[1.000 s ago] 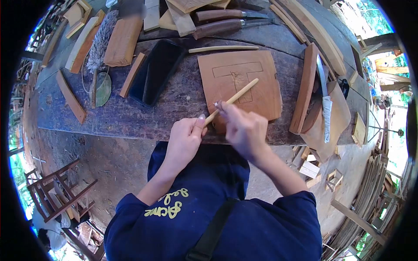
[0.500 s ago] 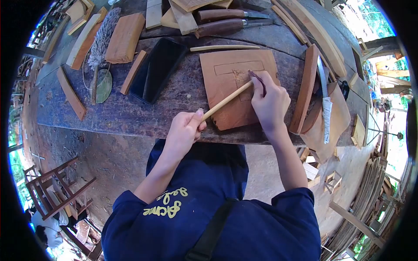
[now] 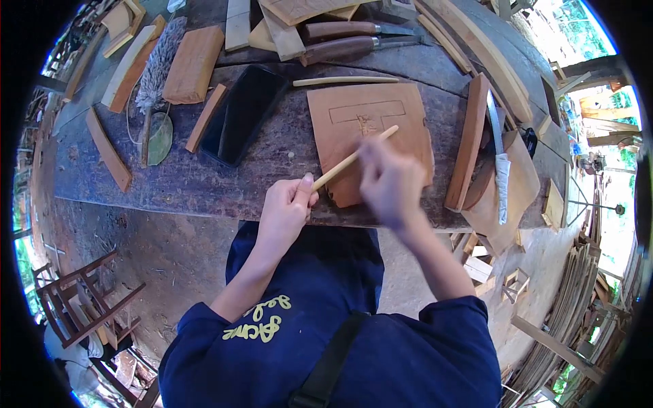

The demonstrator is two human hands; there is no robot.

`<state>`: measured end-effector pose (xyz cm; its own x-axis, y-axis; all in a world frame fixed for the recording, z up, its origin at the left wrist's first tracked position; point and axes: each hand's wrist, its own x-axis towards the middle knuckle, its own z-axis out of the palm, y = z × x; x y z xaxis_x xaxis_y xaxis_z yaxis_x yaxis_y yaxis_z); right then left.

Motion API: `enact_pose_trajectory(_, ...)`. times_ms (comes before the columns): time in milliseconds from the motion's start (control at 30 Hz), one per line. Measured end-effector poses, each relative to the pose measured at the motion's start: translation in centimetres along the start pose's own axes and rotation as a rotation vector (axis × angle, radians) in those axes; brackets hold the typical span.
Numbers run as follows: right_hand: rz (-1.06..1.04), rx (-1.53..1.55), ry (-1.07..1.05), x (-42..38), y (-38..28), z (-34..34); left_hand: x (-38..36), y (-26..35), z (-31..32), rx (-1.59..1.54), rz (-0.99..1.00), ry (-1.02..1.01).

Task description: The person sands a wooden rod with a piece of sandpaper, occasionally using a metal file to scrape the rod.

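Observation:
A slim, pale wooden stick (image 3: 338, 168) slants up and right above the bench, its lower end pinched in my left hand (image 3: 288, 204). My right hand (image 3: 391, 180) is smeared by motion. It looks curled in against the middle of the stick, and what lies between its fingers is hidden. Beyond it the stick's rounded tip shows bare. Under the stick lies a flat brown wooden board (image 3: 408, 136) with a pencilled T-like outline and a rough patch cut near its middle.
On the worn bench (image 3: 272, 153) a black phone (image 3: 245, 112) lies left of the board. Behind are two brown-handled chisels (image 3: 340, 49) and another thin stick (image 3: 345, 80). A wrapped-handle blade (image 3: 503, 183) rests at right by a wooden bar (image 3: 469, 146).
My right hand has slid from the stick's tip down towards its middle, uncovering the tip; earlier it pinched a dark thin strip there. My left hand keeps its grip.

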<state>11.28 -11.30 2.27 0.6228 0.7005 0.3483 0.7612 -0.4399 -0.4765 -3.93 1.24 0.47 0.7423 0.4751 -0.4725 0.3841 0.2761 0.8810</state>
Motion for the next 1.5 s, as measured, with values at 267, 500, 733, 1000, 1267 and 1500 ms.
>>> enact_pose_trajectory(267,0.142,-0.191,0.101,3.0,4.7,-1.4,-0.7,0.0,0.2,0.273,0.302,0.094)
enact_pose_trajectory(500,0.256,0.144,0.202,3.2,2.6,-4.0,-1.0,2.4,0.4,0.503,0.589,0.303)
enact_pose_trajectory(733,0.032,0.052,-0.006,-1.9,-0.7,-0.6,-0.3,-0.6,1.8,0.636,0.732,0.269)
enact_pose_trajectory(1000,0.168,-0.166,0.201,0.2,3.2,-1.3,0.2,-2.8,1.8,0.58,1.054,0.37)
enact_pose_trajectory(1267,0.034,0.206,0.11,-2.6,-3.6,1.9,0.2,-2.9,1.4,0.513,1.042,0.476)
enact_pose_trajectory(1500,0.262,-0.106,0.214,-0.2,0.0,-0.4,0.0,-2.5,1.9,0.441,1.052,0.458)
